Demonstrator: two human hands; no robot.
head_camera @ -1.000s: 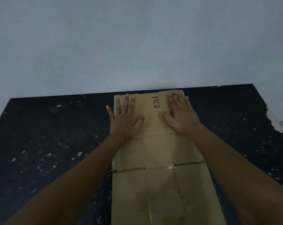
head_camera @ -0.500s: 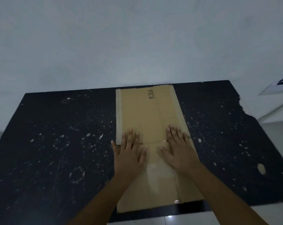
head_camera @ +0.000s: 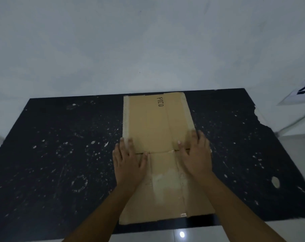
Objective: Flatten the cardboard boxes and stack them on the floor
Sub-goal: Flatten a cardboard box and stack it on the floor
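While your left hand [head_camera: 129, 165] and right hand [head_camera: 196, 157] press flat-fingered on the flattened box [head_camera: 157, 130], its long axis runs from the worktop [head_camera: 61, 154] near edge to the far edge.

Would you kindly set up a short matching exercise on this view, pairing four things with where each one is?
Things:
1. left hand
2. right hand
3. PICO lettering
4. flattened cardboard box

Places:
A. at the far end of the cardboard
B. flat on the black table
C. at the cardboard's right edge
D. at the cardboard's left edge

Pairs: 1-D, 2-C, 3-A, 4-B
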